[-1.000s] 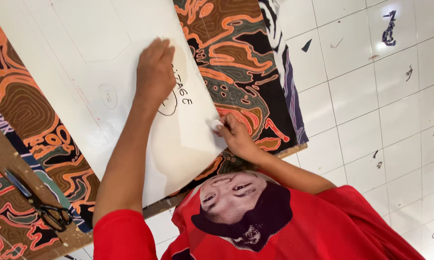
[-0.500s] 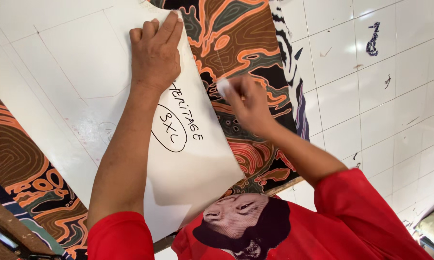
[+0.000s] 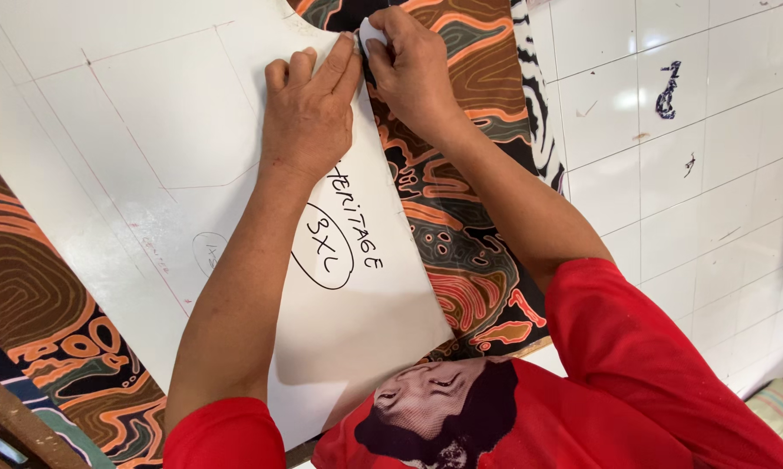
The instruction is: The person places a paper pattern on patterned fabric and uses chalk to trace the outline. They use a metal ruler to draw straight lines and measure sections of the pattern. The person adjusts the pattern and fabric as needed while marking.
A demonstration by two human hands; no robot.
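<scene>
Bright, even light — sharp, tile glare

Head camera is looking straight down — sitting close over the hands [image 3: 356, 95] and pattern [image 3: 148, 130], floor tiles [image 3: 669, 130] showing right.

White paper pattern [image 3: 148, 130], orange-black swirl-print fabric [image 3: 461, 226], red sleeves [image 3: 634, 347]

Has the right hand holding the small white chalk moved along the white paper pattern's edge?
Yes. The right hand moved along the white paper pattern, away from the handwritten oval.
</scene>
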